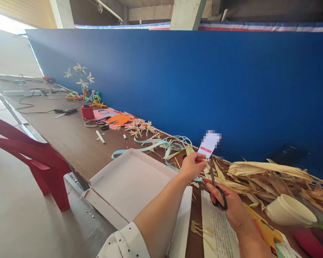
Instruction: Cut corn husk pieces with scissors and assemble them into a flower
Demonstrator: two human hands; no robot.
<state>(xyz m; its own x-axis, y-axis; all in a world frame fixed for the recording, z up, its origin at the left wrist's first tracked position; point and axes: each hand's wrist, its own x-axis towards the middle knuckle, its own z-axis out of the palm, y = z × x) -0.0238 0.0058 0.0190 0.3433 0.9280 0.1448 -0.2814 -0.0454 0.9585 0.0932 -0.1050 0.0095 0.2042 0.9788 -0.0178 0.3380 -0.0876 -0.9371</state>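
My right hand point(227, 200) grips a pair of scissors point(212, 172) with black handles, its fingers in the loops and the blades pointing up and away. Close to the blade tips, my left hand point(192, 166) is closed in a pinch; what lies between its fingertips is too small to make out. Just beyond the fingers a phone point(206, 147) with a lit screen leans by the blue panel. A light blue ribbon point(168, 154) runs across the table and passes behind my left wrist. Dry corn husks point(271, 173) are heaped beyond my right hand.
A white box lid point(140, 186) lies under my left forearm. At the right are a cream paper cup point(290, 211) and a printed sheet point(222, 229). Further left lie a red thread spool point(87, 112), orange paper point(118, 119) and husk flowers point(82, 77). A red chair point(43, 161) stands left.
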